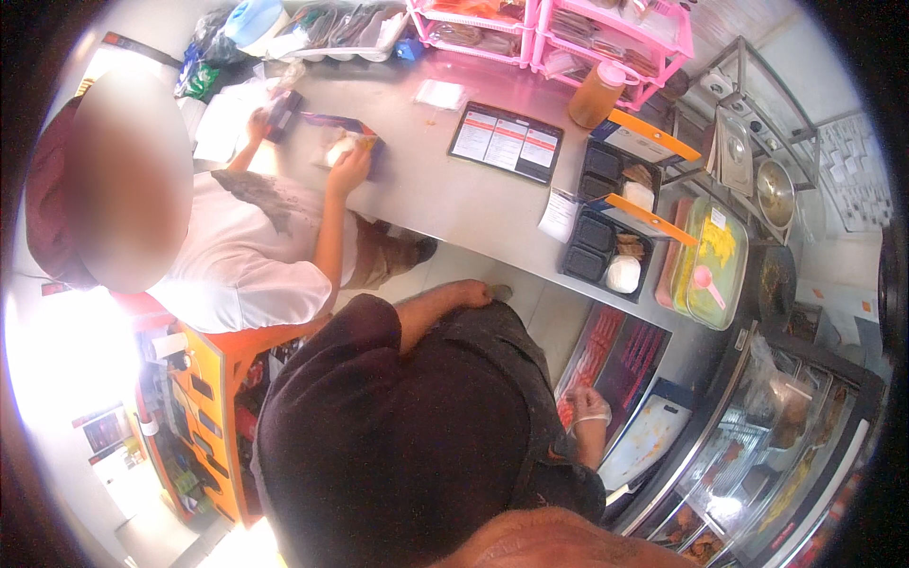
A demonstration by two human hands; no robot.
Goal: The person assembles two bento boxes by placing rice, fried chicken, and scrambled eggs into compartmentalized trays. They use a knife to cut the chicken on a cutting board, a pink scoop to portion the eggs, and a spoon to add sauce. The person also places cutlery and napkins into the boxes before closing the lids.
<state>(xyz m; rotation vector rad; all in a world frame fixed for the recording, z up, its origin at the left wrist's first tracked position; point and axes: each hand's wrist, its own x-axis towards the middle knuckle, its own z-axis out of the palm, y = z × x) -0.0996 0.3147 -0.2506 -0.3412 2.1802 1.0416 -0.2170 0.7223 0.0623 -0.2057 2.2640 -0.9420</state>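
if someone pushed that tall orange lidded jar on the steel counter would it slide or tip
The orange jar stands tall and narrow, so a high push would probably tip it; a low push likely slides it on the smooth steel counter. It looks full, so likely heavy for its size. Lying down, its round body could roll.

— What's the table [454,194] made of?
— Brushed metal, smooth, with a dull sheen.
— And the trays [606,248]?
— Black plastic, matt. The pink racks [568,28] look like glossy plastic.
— The right hand [589,407]?
— Covered by a thin, clear, crinkled plastic glove. The display case [757,445] is shiny glass.
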